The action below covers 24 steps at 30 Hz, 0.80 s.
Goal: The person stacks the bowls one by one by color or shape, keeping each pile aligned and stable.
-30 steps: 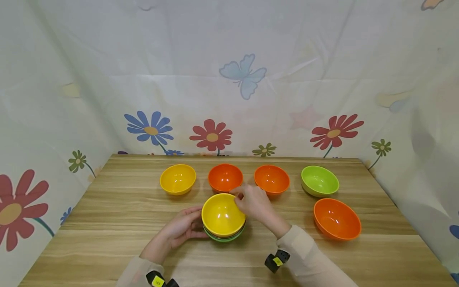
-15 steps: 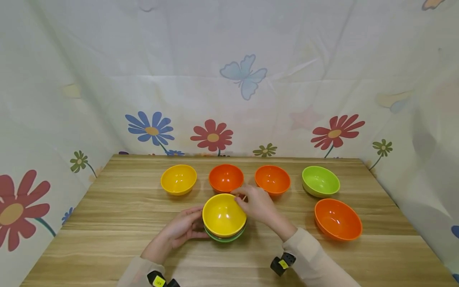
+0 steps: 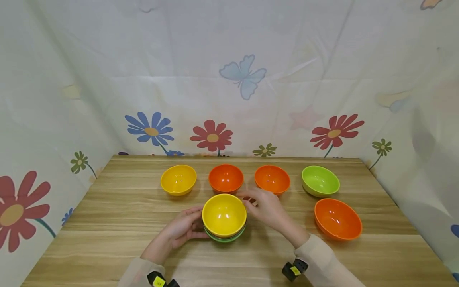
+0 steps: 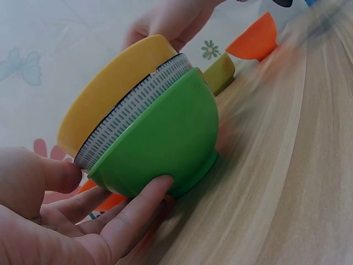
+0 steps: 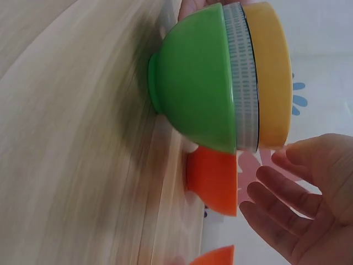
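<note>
A stack (image 3: 224,217) of three nested bowls sits near the middle of the counter (image 3: 107,223): a yellow bowl (image 3: 224,213) on top, a patterned bowl (image 4: 132,118) in the middle, a green bowl (image 4: 165,138) at the bottom on its small foot. The left hand (image 3: 181,229) cups the stack's left side, thumb at the patterned rim and fingers curled under the green wall. The right hand (image 3: 267,207) is just off the stack's right side, fingers spread and relaxed, grasping nothing; the right wrist view shows a clear gap between its fingertips (image 5: 276,160) and the yellow rim.

The risks, as I judge them:
- The stack is held from one side only. A push or lift by the left hand alone could tip it to the right, since the foot is narrow.
- The yellow bowl rides loosely on the others; a tilt could slide it out.
- The right hand lies between the stack and two orange bowls, one far (image 3: 226,178) and one far-right (image 3: 272,179). A sweep backward could knock either one.
- Further off stand a yellow bowl (image 3: 178,179) far left, a green bowl (image 3: 320,181) and an orange bowl (image 3: 338,219) to the right; they seem out of harm's way unless the stack rolls.
</note>
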Each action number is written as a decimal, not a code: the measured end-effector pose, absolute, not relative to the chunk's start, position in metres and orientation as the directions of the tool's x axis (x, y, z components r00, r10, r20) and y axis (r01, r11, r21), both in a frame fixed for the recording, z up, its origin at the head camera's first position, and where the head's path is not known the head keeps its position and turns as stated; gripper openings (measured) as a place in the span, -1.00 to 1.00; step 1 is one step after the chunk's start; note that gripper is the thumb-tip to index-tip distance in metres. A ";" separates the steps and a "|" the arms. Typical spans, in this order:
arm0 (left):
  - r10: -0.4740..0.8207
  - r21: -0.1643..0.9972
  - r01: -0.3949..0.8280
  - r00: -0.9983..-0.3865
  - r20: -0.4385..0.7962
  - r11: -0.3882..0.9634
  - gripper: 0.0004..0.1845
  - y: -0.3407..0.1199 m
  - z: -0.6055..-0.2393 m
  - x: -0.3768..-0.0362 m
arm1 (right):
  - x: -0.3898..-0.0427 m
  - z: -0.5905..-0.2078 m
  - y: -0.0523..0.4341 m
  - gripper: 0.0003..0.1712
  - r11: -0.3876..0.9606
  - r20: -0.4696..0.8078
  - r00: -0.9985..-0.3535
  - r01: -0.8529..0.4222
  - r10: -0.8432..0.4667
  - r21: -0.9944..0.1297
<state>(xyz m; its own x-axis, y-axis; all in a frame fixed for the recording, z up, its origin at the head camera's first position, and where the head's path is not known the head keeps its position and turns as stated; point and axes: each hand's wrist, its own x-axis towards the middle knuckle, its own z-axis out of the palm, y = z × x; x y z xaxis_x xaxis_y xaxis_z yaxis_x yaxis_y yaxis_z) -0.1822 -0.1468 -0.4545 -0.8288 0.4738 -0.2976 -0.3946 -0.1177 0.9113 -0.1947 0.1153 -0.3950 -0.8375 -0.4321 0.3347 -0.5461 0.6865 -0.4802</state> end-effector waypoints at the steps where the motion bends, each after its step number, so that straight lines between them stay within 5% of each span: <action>1: 0.475 0.911 -0.395 -0.828 -0.298 -0.118 -0.49 -0.147 -0.454 -0.182 | -0.194 -0.395 0.117 -0.76 0.685 0.345 -0.831 -0.556 -0.436 -0.471; 9: 0.482 0.910 -0.396 -0.826 -0.294 -0.123 -0.49 -0.147 -0.453 -0.182 | -0.186 -0.402 0.133 -0.79 0.700 0.426 -0.776 -0.617 -0.465 -0.360; 24: 0.479 0.905 -0.407 -0.824 -0.303 -0.127 -0.49 -0.147 -0.455 -0.183 | -0.168 -0.405 0.163 -0.70 0.805 0.424 -0.808 -0.539 -0.410 -0.247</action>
<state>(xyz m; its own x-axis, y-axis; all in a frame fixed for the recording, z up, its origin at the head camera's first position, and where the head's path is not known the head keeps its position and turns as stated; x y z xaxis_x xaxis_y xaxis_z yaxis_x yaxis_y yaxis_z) -0.1827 -0.1474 -0.4546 -0.8238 0.4794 -0.3027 -0.4066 -0.1274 0.9047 -0.1681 0.1632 -0.4054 -0.8075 -0.4098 0.4242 -0.5387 0.8054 -0.2474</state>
